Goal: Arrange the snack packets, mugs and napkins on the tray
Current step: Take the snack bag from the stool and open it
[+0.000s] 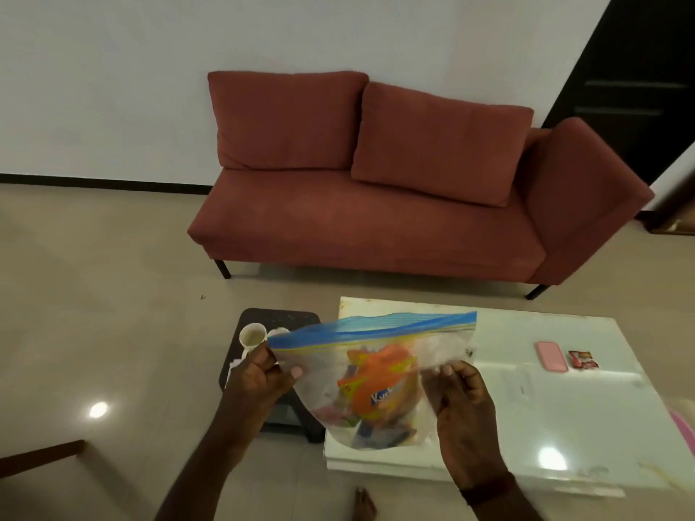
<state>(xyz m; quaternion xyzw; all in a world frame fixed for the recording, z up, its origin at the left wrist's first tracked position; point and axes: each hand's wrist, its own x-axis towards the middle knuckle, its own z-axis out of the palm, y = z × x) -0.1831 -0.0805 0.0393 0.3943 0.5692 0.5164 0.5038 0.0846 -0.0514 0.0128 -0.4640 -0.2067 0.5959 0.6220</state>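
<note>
I hold a clear zip bag [376, 374] with a blue seal strip up over the left end of the white table [564, 408]. Inside it are several snack packets, the largest an orange one [380, 381]. My left hand [263, 374] pinches the bag's upper left corner. My right hand [459, 392] grips its right side. A white mug [252, 335] stands on a dark stool [278, 325] left of the table; the rim of a second mug [280, 330] peeks out behind the bag. Something white, perhaps napkins [235, 364], lies by my left wrist.
A pink phone [551, 356] and a small red packet [582, 359] lie on the table's right half. A pink edge [686, 430] shows at the far right. A red sofa [395, 220] stands beyond the table. My bare foot [364, 505] is on the tiled floor.
</note>
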